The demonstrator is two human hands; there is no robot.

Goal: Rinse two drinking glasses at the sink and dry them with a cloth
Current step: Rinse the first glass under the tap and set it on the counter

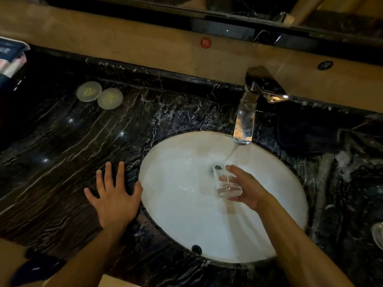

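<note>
Rinsing is under way w/ the first glass point(227, 179): the right hand point(246, 188) grips it from the right side, fingers and thumb curled round the wall, over the white sink point(176, 204) basin. The glass is tilted, mouth pointing up and back toward the faucet point(245, 121), base nearer the person; so its long axis runs roughly along the line from wrist to spout. The water stream point(231, 153) falls from the spout and meets the rim, apparently going in. That alignment is what the next move hangs on, imo: tip the mouth forward and down to dump, w/o shifting the grip.

The left hand point(113, 192) lies flat on the dark marble counter point(62, 141), fingers spread and straight, holding nothing, thumb just at the basin's edge. It's well apart from the glass; the right is obviously the working hand.

Something clear and rounded at the far right edge point(378, 235), on the counter — may be the 2nd glass, can't tell. If so, it's nearer the right arm. A dark cloth point(306, 133) lies right of the faucet. Two pale round lids point(99, 95) sit back left.
</note>
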